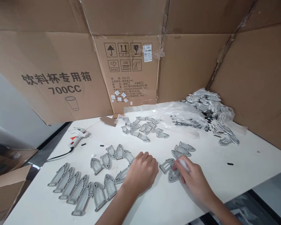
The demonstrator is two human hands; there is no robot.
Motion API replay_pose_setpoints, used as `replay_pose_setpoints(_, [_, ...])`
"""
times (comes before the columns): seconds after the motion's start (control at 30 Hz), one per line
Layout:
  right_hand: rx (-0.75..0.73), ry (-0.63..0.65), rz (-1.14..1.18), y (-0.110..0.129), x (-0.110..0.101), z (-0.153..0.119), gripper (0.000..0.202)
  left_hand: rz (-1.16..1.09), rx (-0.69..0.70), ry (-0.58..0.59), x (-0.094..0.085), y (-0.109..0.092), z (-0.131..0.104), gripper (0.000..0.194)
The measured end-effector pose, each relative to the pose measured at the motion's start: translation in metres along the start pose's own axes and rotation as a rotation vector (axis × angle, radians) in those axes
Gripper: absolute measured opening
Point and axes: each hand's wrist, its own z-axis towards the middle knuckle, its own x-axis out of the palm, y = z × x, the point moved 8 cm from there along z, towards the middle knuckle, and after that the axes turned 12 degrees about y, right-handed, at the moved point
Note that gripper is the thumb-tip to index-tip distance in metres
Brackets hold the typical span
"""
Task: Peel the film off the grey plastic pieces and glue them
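My left hand (pixel 144 170) is closed in a fist low over the table, beside a grey arched plastic piece (pixel 121 175); whatever its curled fingers may hold is hidden. Between the fingers and palm of my right hand (pixel 196 178) is a small whitish object (pixel 184 165), partly covered, so its kind cannot be told. Its fingertips reach the grey window-shaped piece (pixel 166 165), and another grey piece (pixel 173 176) lies just below them. Behind them, more narrow grey pieces (pixel 181 151) are lined up.
Rows of grey arched pieces (pixel 71 187) cover the left side. A white glue gun (pixel 79 137) with a black cord lies at the back left. Plastic bags (pixel 184 117) and loose pieces (pixel 224 132) sit at the back right. Cardboard walls (pixel 189 62) enclose the white table (pixel 248 181).
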Motion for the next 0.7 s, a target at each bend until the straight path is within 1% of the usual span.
replay_pose_setpoints(0.13, [-0.081,0.001,0.011,0.018,0.013,0.024,0.05,-0.139,-0.102,-0.038,-0.002,0.013,-0.003,0.028])
replay_pose_setpoints(0.2, [-0.116,-0.007,-0.017,0.029,0.011,0.036,0.049,-0.257,-0.183,-0.082,-0.003,0.021,-0.004,0.029])
replay_pose_setpoints(0.27, [-0.134,-0.01,-0.001,0.037,0.003,0.051,0.048,-0.443,-0.27,-0.126,-0.002,0.032,-0.006,0.026])
replay_pose_setpoints(0.3, [-0.137,0.013,0.033,0.04,0.0,0.061,0.048,-0.56,-0.309,-0.14,0.001,0.037,-0.007,0.023])
replay_pose_setpoints(0.4, [-0.163,0.222,0.129,0.045,0.002,0.095,0.047,-0.897,-0.402,-0.144,0.013,0.049,-0.009,0.01])
replay_pose_setpoints(0.43, [-0.172,0.286,0.152,0.045,0.004,0.104,0.046,-0.966,-0.423,-0.138,0.017,0.051,-0.009,0.007])
replay_pose_setpoints(0.5, [-0.179,0.337,0.18,0.042,0.006,0.119,0.047,-1.025,-0.444,-0.129,0.02,0.053,-0.008,0.006])
replay_pose_setpoints(0.6, [-0.185,0.275,0.154,0.036,0.006,0.125,0.045,-1.033,-0.418,-0.137,0.017,0.053,-0.006,0.013])
replay_pose_setpoints(0.7, [-0.215,0.21,0.049,0.04,0.007,0.117,0.042,-1.045,-0.366,-0.14,0.014,0.051,-0.003,0.019])
